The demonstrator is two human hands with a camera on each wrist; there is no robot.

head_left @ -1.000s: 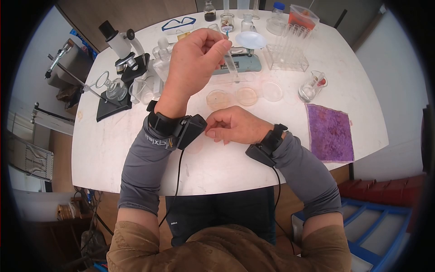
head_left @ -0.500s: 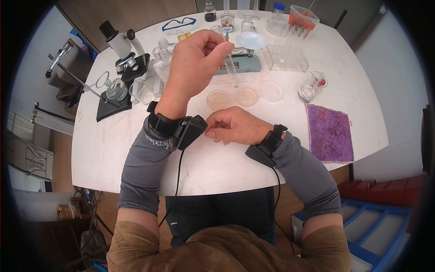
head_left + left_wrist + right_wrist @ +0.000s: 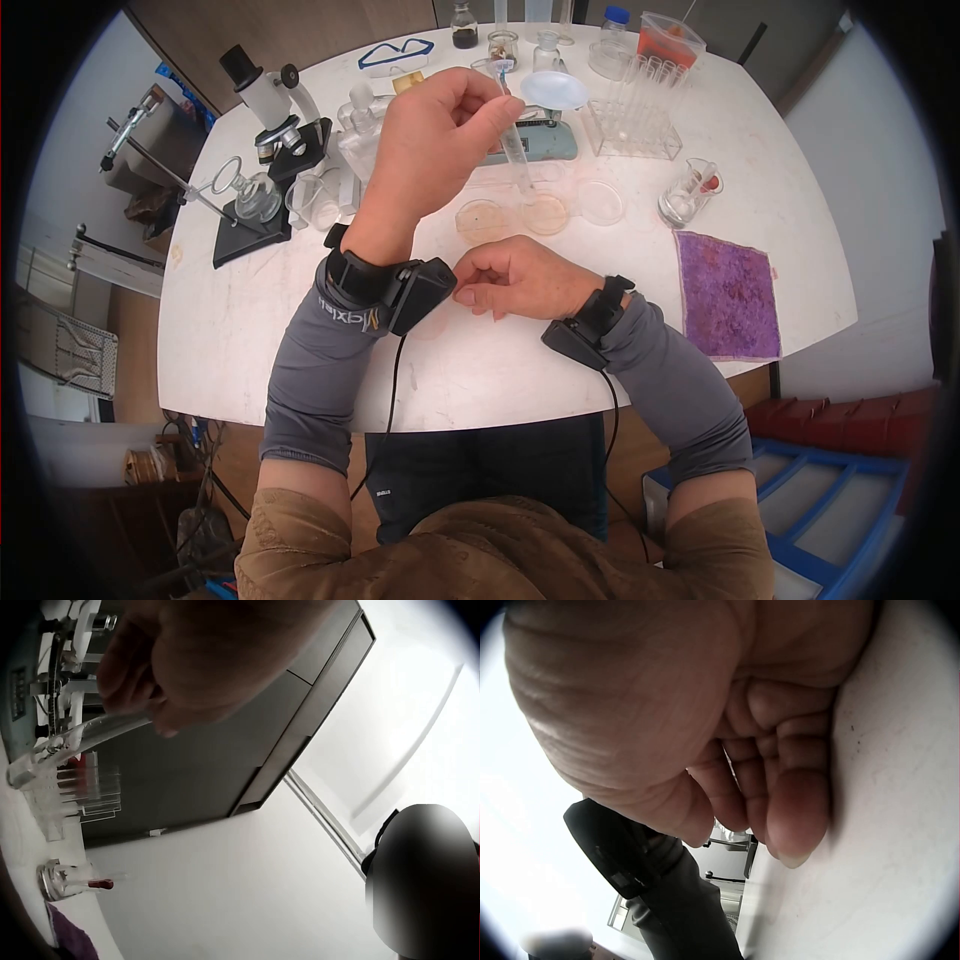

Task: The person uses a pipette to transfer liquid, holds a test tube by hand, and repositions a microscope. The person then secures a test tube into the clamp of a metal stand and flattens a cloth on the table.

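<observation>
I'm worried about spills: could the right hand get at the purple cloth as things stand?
Probably yes: the right hand appears to hold nothing, nothing lies on the purple cloth, and no other object stands between them.

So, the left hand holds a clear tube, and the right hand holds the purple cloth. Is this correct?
No: the cloth lies on the table, apart from the right hand, as the head view shows. The left hand does hold the tube.
</observation>
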